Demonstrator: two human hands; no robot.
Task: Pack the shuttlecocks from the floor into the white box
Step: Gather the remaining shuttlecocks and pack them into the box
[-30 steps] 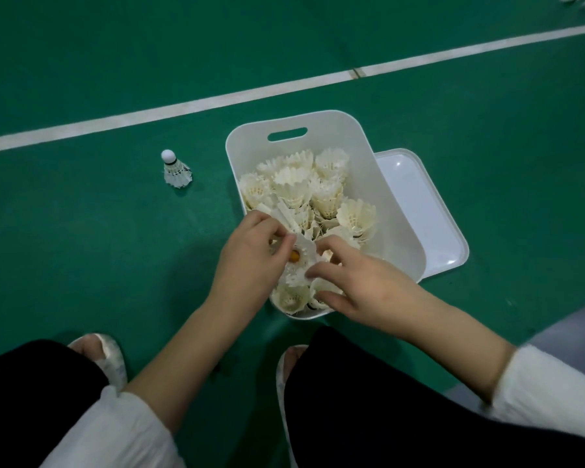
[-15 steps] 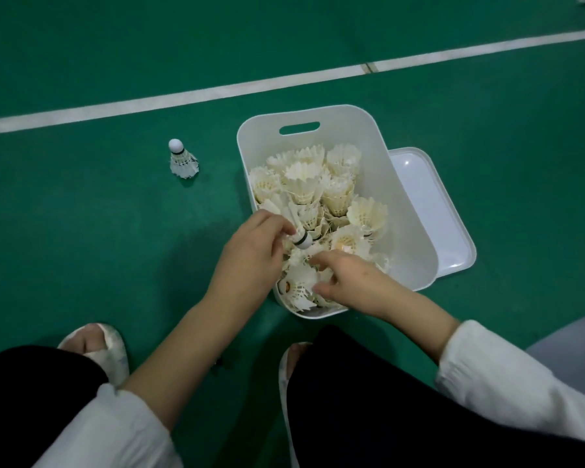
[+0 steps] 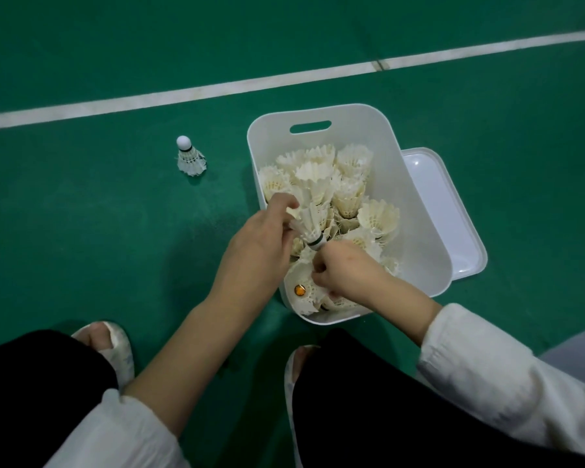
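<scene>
- A small white feather shuttlecock with a round tip (image 3: 190, 157) stands on the green floor (image 3: 81, 231). It is left of the box and apart from it. It has not moved, so it still has to go in.
- The left hand (image 3: 259, 243) reaches over the left wall of the box. Its fingers are curled round a white shuttlecock with a dark band (image 3: 313, 224). A moment ago this one pointed its tip to the right. Now its feathers point far and its tip points near. I think it is being turned to fit in with the others.
- The big white plastic box with a handle hole (image 3: 352, 130) sits in the middle. Many white shuttlecocks (image 3: 318, 177) are packed in it already, feathers up.
- The right hand (image 3: 343, 271) is at the near end of the box, and has tucked in closer. Its fingers curl down into the pile beside a shuttlecock with an orange dot (image 3: 299, 290). I cannot tell if it holds one or only pushes.
- A flat white lid (image 3: 456, 217) lies at the right, touching the box.
</scene>
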